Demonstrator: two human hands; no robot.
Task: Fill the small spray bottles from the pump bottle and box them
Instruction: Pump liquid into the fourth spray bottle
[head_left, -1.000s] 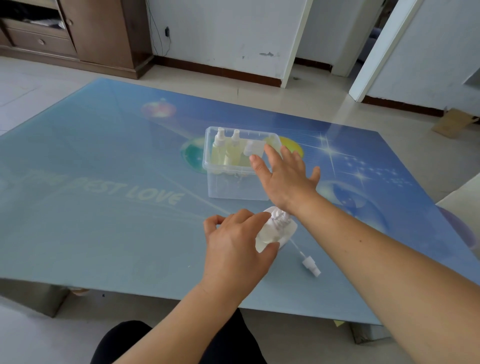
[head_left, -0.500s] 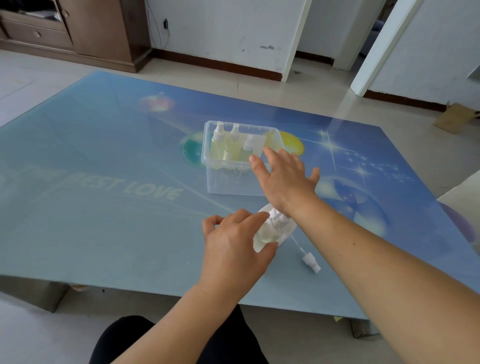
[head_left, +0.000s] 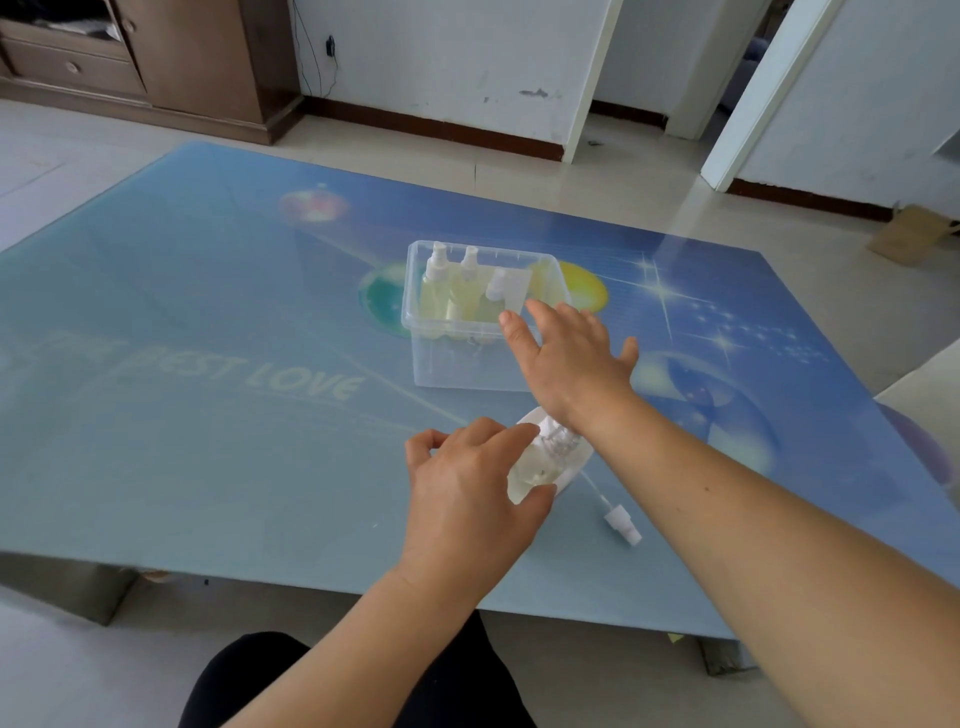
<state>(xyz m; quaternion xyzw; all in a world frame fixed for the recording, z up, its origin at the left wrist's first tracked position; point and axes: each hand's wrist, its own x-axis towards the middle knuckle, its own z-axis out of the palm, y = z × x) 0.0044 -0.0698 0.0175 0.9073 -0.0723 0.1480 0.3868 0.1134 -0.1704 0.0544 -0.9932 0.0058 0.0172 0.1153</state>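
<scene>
Blue printed counter (head_left: 208, 415) carried a clear plastic box (head_left: 457, 358) holding three filled spray bottles (head_left: 460, 296). Just near of the box, the left hand (head_left: 467, 499) gripped the pump bottle (head_left: 545, 457), fingers curled round it. The right hand (head_left: 571, 358) hovered at the box's near right corner, fingers spread wide.

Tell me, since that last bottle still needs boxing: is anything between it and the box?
Yes. The right hand hovers open between the bottle held by the left hand and the box. Three bottles fill the box's left part; its right part looks free.

It was a home: a wooden cabinet (head_left: 197, 62) stood on a tiled floor (head_left: 519, 171) beside white walls (head_left: 447, 57) and a doorway (head_left: 748, 57).
</scene>
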